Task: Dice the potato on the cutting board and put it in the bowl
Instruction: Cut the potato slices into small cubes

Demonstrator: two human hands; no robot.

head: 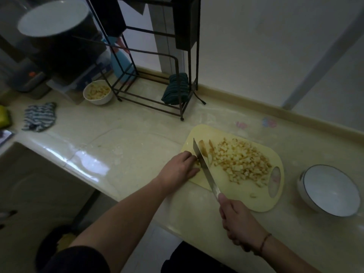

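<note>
Potato remnant (198, 163), small, wet, slippery under curled left hand (180, 170) fingertips on pale yellow plastic cutting board (232, 196); right hand (238, 221) grips steel knife (204, 168) handle. Firm cubes (242, 160) scoop easily toward white bowl (331, 191), right.

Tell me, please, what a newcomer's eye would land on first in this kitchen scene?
Probably the long knife, gripped by the right hand and angled across the yellow cutting board, with the left hand steadying the last potato piece beside the blade. Next, the heap of diced potato on the board, and the empty white bowl to its right.
</note>
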